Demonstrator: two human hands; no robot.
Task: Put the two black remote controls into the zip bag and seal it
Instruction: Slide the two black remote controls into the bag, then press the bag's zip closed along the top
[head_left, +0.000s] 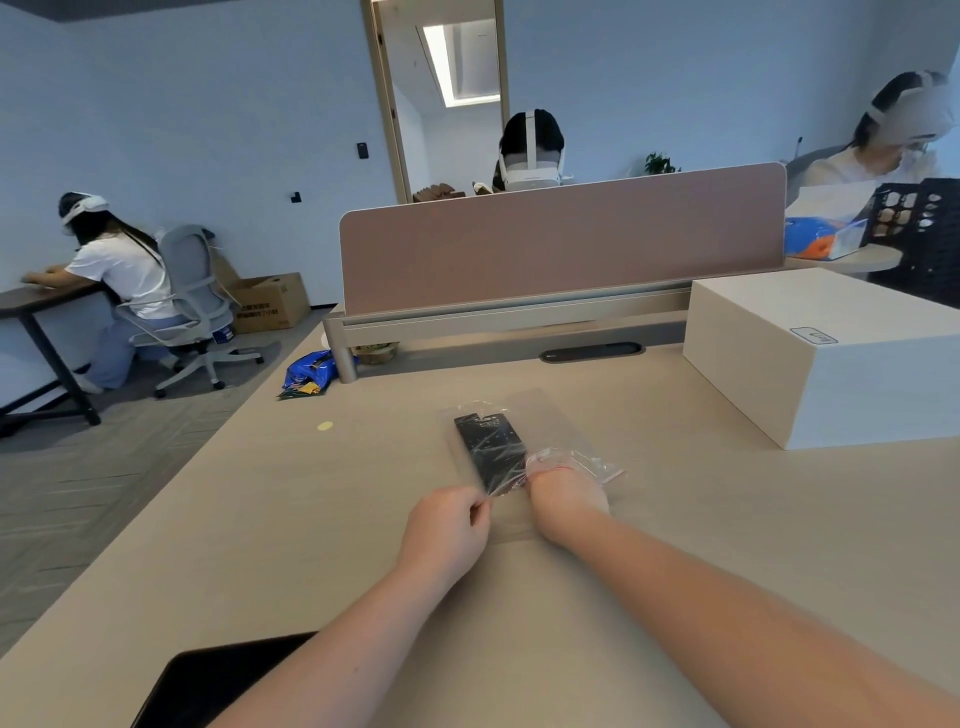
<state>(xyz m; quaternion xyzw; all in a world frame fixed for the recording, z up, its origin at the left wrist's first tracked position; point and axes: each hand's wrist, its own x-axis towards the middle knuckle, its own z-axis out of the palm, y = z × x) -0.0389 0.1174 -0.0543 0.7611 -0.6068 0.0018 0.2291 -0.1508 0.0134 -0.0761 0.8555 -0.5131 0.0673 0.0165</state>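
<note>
Desk: beige, with one white box.
Bag: one, clear, flat on desk.
Remotes: black, inside bag; count unclear.
Left hand: pinched on bag's mouth.
Right hand: closed on bag's mouth.
Writing: unreadable.

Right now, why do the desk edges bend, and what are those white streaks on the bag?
Head view: wide-angle lens curves the beige desk and pink divider panel; white streaks are glare on the clear plastic zip bag, partly masking the black remote controls.
</note>
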